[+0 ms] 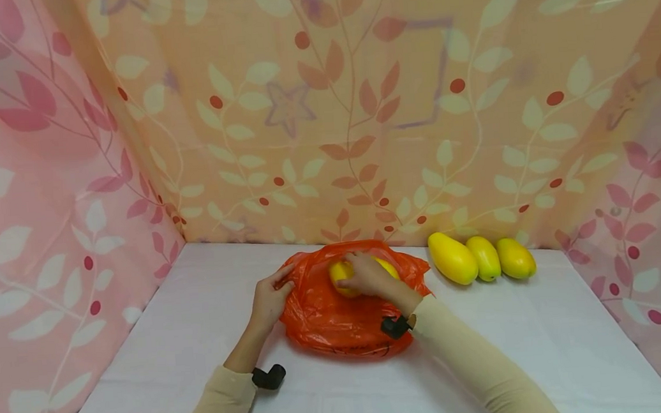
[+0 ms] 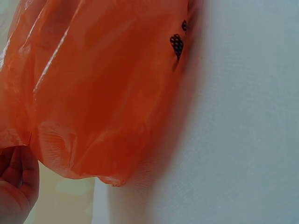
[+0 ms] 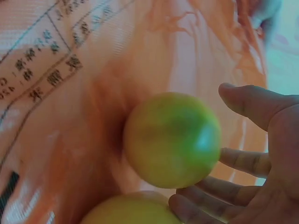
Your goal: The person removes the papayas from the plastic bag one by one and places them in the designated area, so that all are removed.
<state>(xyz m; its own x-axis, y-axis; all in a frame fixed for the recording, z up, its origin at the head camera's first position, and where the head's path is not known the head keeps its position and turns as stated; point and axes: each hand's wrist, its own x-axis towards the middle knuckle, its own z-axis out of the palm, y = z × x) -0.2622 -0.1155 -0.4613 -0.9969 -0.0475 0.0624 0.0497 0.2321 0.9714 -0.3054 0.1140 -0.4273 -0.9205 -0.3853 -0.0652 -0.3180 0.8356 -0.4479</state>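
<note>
A red plastic bag (image 1: 339,327) lies on the table with its mouth spread. My left hand (image 1: 267,304) holds the bag's left rim, and its curled fingers (image 2: 29,175) show at the bag's edge in the left wrist view. Over the bag's mouth is my right hand (image 1: 372,277), beside a yellow mango (image 1: 340,273) inside. In the right wrist view that mango (image 3: 170,140) is greenish; the fingertips (image 3: 187,207) are right at its side, while the thumb (image 3: 243,100) stands apart from it. A second mango (image 3: 133,210) lies next to it in the bag.
Three yellow mangoes, a large one (image 1: 452,259), a middle one (image 1: 484,258) and a right one (image 1: 516,259), sit in a row right of the bag. A patterned curtain (image 1: 346,103) stands behind the white table (image 1: 190,344). Black mounts (image 1: 269,377) are on both wrists.
</note>
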